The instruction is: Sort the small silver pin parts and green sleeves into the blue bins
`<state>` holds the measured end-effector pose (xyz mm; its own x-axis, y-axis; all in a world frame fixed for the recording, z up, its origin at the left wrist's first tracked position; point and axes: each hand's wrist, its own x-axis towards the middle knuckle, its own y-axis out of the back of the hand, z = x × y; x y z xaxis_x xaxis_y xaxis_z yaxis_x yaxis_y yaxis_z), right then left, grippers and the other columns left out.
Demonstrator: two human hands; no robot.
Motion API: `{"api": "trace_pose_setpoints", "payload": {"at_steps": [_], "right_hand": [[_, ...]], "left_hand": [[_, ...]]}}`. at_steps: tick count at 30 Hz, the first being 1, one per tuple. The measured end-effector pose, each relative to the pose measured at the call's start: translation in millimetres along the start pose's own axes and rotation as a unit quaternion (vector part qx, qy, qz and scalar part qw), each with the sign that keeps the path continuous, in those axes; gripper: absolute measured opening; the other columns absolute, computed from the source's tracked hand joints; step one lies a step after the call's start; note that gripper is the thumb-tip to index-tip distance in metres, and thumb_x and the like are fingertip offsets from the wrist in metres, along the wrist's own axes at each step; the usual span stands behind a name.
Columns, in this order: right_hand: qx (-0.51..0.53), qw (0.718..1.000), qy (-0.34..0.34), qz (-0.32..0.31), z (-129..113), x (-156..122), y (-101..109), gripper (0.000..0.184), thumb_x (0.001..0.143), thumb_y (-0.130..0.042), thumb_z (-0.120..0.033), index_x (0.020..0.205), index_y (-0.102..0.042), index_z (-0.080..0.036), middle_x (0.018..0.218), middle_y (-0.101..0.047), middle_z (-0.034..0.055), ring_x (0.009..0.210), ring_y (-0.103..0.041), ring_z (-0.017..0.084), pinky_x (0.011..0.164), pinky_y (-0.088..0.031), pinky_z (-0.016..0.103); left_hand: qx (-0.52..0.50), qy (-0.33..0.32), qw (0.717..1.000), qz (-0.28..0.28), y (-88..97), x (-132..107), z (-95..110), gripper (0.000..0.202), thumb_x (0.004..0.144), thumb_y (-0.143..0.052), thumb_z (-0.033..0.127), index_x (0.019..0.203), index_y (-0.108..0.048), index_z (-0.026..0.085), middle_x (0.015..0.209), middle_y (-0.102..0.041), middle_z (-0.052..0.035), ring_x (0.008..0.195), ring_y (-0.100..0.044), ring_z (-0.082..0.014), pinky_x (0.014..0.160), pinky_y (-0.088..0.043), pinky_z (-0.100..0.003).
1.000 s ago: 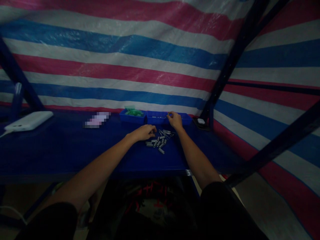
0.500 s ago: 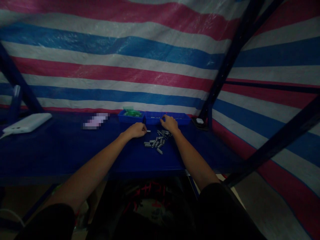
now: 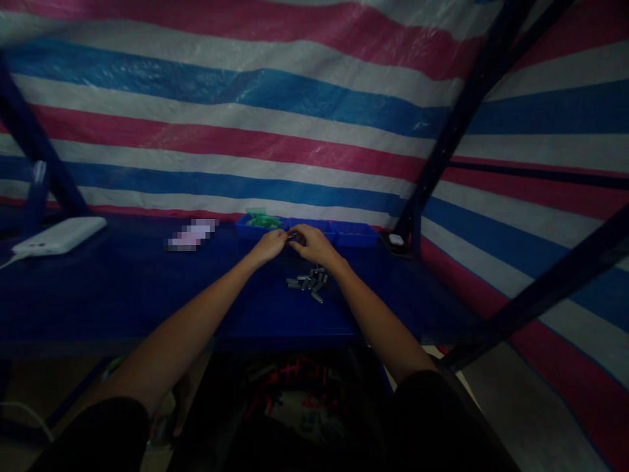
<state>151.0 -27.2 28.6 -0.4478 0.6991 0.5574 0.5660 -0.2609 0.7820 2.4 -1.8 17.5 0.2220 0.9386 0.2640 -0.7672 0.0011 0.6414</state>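
My left hand (image 3: 268, 247) and my right hand (image 3: 311, 244) meet fingertip to fingertip above the dark blue table (image 3: 122, 295). Between the pinched fingers sits a small grey metal cylinder (image 3: 291, 236); both hands are closed on it. Just below the hands lies a loose pile of several similar small metal cylinders (image 3: 308, 284) with thin pins among them. Behind the hands stand three small blue trays in a row; the left tray (image 3: 250, 230) holds green pieces (image 3: 260, 221), the right tray (image 3: 354, 234) looks dark inside.
A white flat box (image 3: 59, 236) with a cable lies at the table's far left. A pale blurred item (image 3: 190, 235) lies left of the trays. A small white object (image 3: 396, 240) sits by the dark metal rack post (image 3: 442, 151). A striped tarp forms the back wall.
My right hand has come back from the blue tray to the left, and my left hand has risen from the pile; both now meet on one small cylinder.
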Motion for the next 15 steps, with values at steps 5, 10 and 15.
{"api": "trace_pose_setpoints", "payload": {"at_steps": [5, 10, 15], "right_hand": [[-0.004, 0.998, -0.038, 0.057, 14.1, -2.5, 7.7, 0.02, 0.077, -0.056, -0.023, 0.097, -0.058, -0.017, 0.084, -0.058, 0.003, 0.072, -0.052, 0.013, 0.069, -0.04, 0.025], [0.027, 0.999, -0.017, 0.038, 15.1, -1.7, 7.7, 0.018, 0.08, -0.054, -0.027, 0.093, -0.059, -0.017, 0.078, -0.059, 0.0019, 0.068, -0.052, 0.012, 0.068, -0.04, 0.024], [0.066, 0.996, -0.047, 0.041, 15.7, 0.1, 1.5, 0.02, 0.081, -0.052, -0.03, 0.091, -0.06, -0.015, 0.073, -0.061, 0.002, 0.067, -0.055, 0.012, 0.065, -0.041, 0.023]], "left_hand": [[-0.124, 0.049, 0.991, -0.021, -1.3, -1.9, 5.4, 0.026, 0.08, -0.032, 0.026, 0.076, -0.055, 0.013, 0.074, -0.059, -0.0055, 0.059, -0.052, -0.0125, 0.051, -0.036, -0.023], [-0.151, 0.041, 0.986, -0.057, -3.4, -4.5, 7.8, 0.027, 0.082, -0.032, 0.028, 0.076, -0.054, 0.013, 0.072, -0.057, -0.004, 0.056, -0.05, -0.01, 0.049, -0.035, -0.021], [-0.171, 0.027, 0.981, -0.081, -6.2, -2.8, 4.2, 0.031, 0.084, -0.03, 0.033, 0.084, -0.054, 0.013, 0.076, -0.058, -0.0046, 0.057, -0.05, -0.0094, 0.052, -0.037, -0.02]]}}
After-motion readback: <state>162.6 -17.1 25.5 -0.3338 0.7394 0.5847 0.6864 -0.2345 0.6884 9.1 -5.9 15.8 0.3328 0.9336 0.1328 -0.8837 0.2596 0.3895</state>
